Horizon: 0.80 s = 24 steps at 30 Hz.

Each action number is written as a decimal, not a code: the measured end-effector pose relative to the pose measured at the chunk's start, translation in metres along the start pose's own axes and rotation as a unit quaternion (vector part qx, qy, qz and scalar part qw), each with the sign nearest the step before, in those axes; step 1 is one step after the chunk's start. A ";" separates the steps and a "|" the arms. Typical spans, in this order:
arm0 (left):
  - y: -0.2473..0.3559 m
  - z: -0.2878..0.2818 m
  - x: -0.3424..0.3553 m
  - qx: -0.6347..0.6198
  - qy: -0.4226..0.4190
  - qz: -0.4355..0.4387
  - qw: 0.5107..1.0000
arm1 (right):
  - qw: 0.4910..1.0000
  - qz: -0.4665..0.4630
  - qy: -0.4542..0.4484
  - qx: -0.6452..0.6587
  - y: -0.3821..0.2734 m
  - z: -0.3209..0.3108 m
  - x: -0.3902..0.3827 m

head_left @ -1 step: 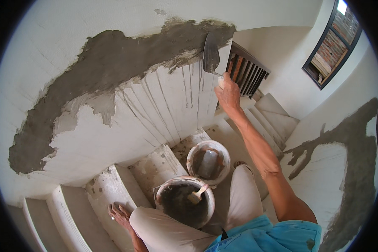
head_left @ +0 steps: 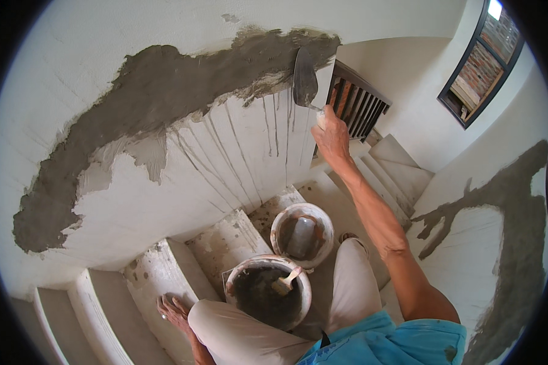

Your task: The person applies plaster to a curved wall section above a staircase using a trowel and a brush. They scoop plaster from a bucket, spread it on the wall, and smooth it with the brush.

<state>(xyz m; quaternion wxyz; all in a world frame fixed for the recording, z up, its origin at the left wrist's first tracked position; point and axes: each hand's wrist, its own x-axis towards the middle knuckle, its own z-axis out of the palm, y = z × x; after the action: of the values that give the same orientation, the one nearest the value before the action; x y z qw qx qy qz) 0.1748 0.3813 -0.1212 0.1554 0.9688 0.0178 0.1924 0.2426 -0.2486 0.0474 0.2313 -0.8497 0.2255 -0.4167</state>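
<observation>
A white wall (head_left: 134, 222) rises on the left above stairs (head_left: 149, 283) spotted with splashes. A long grey cement patch (head_left: 164, 91) sweeps across the wall, with drips below. On the stairs stand a near bucket (head_left: 307, 298) of dark mix and, just beyond, a smaller bucket (head_left: 328, 234). The trowel (head_left: 304, 79) has its blade up over the patch's right end; contact is hard to tell. The right hand (head_left: 333, 135) curls its fingers round the handle. The left hand (head_left: 178, 311) rests on a step, fingers slightly spread. A brush (head_left: 284, 283) lies in the near bucket.
</observation>
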 end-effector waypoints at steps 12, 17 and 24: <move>0.003 0.003 0.000 -0.003 0.007 0.012 1.000 | 0.998 -0.015 -0.033 0.055 -0.033 0.030 -0.017; 0.001 -0.001 -0.001 -0.001 0.010 0.011 1.000 | 0.998 -0.006 0.007 0.062 -0.024 0.006 -0.011; 0.009 0.002 0.000 -0.014 0.005 0.009 1.000 | 0.999 -0.023 0.005 0.038 -0.031 0.021 0.001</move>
<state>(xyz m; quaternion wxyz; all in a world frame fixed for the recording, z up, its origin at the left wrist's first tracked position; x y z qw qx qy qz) 0.1758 0.3722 -0.1202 0.1670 0.9657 0.0073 0.1986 0.2660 -0.2202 0.0551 0.2525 -0.8430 0.1912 -0.4347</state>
